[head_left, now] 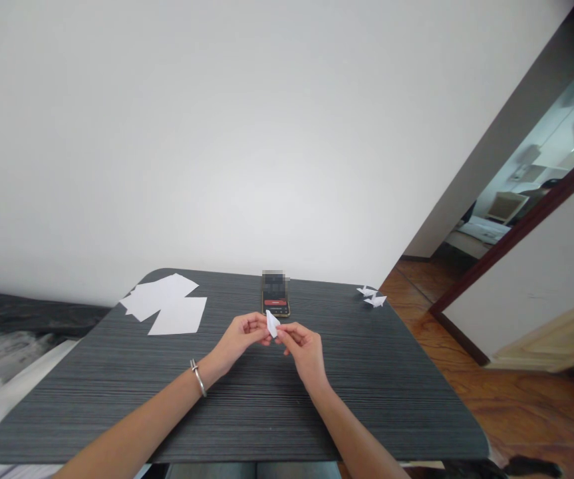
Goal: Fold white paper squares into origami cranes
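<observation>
Your forearms enter from the bottom edge and meet over the middle of the dark, striped table point(267, 419). A silver bracelet point(197, 377) sits on your left wrist.

Left hand point(239, 338): fingers curled in, tips pinched on the left side of the small folded paper point(272, 323). Right hand point(305, 347): thumb and forefinger closed on the paper's lower right edge. Both grips are narrow and hold the same piece.

Paper position: held between the two sets of fingertips, above the tabletop and not touching it. It stands roughly upright with a pointed end up, tilted slightly left. Its lower part is hidden by your fingers, so the fold lines there cannot be read.

Surroundings: a phone point(275, 303) lies flat just beyond the paper, with a red band on its screen. Loose white sheets point(167, 305) overlap at the far left corner, well apart from your hands. Two small folded paper figures point(372, 296) sit near the far right edge, close together. A plain white wall point(217, 133) stands behind the table.
</observation>
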A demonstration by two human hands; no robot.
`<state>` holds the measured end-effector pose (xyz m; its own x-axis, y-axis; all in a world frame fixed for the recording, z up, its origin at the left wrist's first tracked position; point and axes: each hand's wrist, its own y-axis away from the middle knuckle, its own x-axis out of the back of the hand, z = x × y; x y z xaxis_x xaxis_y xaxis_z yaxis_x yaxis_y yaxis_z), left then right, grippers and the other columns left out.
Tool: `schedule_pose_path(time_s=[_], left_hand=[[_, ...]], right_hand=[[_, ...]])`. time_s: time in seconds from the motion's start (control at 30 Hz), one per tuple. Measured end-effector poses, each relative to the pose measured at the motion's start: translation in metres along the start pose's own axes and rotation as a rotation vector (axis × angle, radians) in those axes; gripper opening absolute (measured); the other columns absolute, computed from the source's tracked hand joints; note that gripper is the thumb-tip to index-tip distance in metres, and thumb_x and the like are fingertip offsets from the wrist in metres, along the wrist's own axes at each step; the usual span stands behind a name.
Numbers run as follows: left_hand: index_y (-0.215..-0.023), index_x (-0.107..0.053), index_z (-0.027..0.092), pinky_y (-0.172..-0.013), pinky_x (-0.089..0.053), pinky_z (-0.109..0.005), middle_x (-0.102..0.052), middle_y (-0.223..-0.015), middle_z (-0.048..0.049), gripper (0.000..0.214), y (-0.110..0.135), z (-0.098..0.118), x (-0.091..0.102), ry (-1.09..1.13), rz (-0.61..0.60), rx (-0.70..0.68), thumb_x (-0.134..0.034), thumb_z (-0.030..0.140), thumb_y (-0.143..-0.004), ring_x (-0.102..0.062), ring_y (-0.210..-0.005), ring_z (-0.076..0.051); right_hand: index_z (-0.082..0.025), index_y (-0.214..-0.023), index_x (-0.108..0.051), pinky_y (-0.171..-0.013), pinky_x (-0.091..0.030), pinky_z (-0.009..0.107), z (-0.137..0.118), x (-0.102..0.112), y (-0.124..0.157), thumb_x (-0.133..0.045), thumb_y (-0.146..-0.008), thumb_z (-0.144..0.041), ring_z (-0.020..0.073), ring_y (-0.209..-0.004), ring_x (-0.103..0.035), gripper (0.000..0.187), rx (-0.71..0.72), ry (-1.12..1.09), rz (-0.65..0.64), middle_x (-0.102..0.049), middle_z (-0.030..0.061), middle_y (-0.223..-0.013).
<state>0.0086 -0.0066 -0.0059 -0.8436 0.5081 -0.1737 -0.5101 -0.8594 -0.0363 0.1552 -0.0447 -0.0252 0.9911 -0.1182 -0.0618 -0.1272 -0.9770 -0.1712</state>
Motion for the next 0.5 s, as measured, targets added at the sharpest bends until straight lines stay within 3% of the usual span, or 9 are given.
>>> schedule_pose_path(time_s=[0.23, 0.5], left_hand=[[-0.074, -0.061, 0.011, -0.063, -0.046, -0.024, -0.063, -0.066, -0.0023, 0.018, -0.0020, -0.0016, 0.0014, 0.007, 0.053, 0.037, -0.066, 0.027, -0.067, -0.057, -0.060, -0.011], [-0.070, -0.058, 0.011, -0.059, -0.045, -0.024, -0.064, -0.063, -0.0026, 0.022, -0.0030, -0.0048, 0.0012, -0.033, 0.063, 0.030, -0.068, 0.030, -0.064, -0.057, -0.056, -0.011]], right_hand=[[-0.022, -0.082, -0.068, -0.044, -0.044, 0.020, -0.0032, 0.0008, 0.0024, -0.060, -0.071, -0.021, 0.0154, -0.070, -0.057, 0.013, 0.239, 0.240, 0.034, -0.058, 0.0045, -0.086], [-0.021, -0.084, -0.065, -0.045, -0.043, 0.021, -0.0044, 0.0016, 0.0043, -0.058, -0.072, -0.021, 0.0158, -0.069, -0.057, 0.013, 0.308, 0.406, 0.030, -0.060, 0.0051, -0.085]])
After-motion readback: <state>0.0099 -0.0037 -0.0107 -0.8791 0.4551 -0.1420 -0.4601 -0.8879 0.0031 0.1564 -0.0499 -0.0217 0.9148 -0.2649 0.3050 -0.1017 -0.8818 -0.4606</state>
